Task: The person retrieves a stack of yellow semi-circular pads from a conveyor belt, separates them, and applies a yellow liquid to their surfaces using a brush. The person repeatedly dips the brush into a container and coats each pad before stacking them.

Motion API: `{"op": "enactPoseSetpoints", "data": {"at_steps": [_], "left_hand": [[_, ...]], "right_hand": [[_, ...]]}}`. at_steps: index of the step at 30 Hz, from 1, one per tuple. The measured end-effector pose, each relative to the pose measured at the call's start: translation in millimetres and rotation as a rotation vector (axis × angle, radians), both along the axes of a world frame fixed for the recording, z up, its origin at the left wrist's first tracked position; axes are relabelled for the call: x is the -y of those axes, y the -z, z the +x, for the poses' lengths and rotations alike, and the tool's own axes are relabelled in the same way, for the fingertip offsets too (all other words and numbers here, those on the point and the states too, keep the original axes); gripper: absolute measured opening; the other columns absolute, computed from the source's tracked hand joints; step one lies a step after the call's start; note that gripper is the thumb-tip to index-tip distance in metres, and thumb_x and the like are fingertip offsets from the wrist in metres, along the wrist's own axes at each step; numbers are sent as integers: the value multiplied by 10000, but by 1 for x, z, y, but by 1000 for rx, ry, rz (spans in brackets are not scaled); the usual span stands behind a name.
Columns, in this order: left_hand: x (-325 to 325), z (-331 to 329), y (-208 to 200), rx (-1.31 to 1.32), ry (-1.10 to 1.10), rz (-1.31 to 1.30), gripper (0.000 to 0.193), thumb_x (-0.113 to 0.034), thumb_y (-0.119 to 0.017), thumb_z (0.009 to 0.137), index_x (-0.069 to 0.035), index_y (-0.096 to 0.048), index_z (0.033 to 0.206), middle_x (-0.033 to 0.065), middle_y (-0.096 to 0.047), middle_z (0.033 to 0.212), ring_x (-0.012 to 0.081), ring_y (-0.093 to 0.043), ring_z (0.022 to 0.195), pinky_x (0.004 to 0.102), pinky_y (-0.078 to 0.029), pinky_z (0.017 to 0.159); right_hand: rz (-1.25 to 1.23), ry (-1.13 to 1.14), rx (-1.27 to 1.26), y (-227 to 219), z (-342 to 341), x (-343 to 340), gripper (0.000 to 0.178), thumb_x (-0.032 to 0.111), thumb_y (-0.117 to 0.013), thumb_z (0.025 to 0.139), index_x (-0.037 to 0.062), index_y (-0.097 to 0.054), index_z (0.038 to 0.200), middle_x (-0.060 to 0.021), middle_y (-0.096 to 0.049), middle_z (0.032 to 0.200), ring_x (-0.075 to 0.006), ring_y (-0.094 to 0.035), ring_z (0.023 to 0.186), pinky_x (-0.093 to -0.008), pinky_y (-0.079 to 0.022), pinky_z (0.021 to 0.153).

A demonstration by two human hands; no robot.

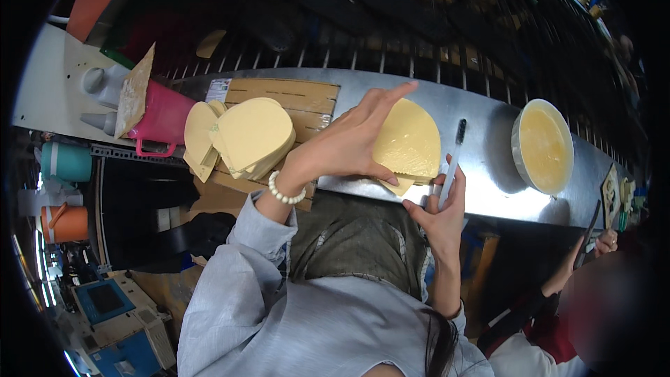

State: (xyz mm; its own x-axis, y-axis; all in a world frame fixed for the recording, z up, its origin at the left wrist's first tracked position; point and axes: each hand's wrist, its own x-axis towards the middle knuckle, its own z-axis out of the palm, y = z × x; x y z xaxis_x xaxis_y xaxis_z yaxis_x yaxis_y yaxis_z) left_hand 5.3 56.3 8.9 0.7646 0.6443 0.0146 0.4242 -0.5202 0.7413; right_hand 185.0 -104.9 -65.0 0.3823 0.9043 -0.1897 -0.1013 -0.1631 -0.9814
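In front of me on the metal bench lies a stack of pale yellow rounded sheets [413, 136], its top glossy and wet-looking. My left hand [356, 132], with a beaded bracelet at the wrist, reaches across the stack's left side. Its fingers are stretched out, and the thumb rests by the near edge. Between the fingers of my right hand [443, 220] is a brush [453, 160] with a pale handle and dark bristles pointing away from me. That hand is beside the stack's near right corner. To the right stands a white bowl [544, 146] of yellowish liquid or paste.
Several more stacked yellow sheets [255, 132] lie on cardboard [307, 101] at left, beside a pink container [164, 115] and grey bottles [105, 84]. Behind the metal bench [481, 181] runs a dark rack of bars [349, 49]. Another person's hand [606, 243] shows at far right.
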Motion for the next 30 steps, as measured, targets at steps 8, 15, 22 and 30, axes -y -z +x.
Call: {"op": "enactPoseSetpoints", "data": {"at_steps": [8,15,22,30], "left_hand": [[-78,-108,-81,-96,-278,300,1347,-374,-1008,585,-119,-207,1638,197,-460,1525,373,-393,1469,521,-350,1210],[-262,-182,49,-314,-640,136,1479,-707,-911,576,-42,-113,1630,349,-439,1526,531,-399,1444,581,-249,1223],[-305,-225,124,-282,-448,168,1452,-688,-899,626,-19,-115,1649,318,-252,1642,470,-189,1547,501,-180,1271],[-248,-159,-1,-144,-472,451,738,-442,-641,1025,55,-429,1528,246,-430,1586,323,-400,1487,368,-283,1230]], "right_hand": [[103,230,21,-13,22,6,588,-128,-681,855,21,-521,1401,29,-489,1032,15,-390,655,-169,-333,605],[163,277,216,-39,46,16,487,-108,-678,908,11,-544,1361,18,-514,1012,20,-393,647,-159,-301,577],[165,526,359,-62,81,53,435,24,-700,947,7,-548,1354,25,-512,967,-9,-437,743,-156,-307,633],[-301,681,1108,-88,159,65,208,206,-629,1048,113,-751,1189,-6,-630,897,-125,-564,709,-322,-406,751]]}}
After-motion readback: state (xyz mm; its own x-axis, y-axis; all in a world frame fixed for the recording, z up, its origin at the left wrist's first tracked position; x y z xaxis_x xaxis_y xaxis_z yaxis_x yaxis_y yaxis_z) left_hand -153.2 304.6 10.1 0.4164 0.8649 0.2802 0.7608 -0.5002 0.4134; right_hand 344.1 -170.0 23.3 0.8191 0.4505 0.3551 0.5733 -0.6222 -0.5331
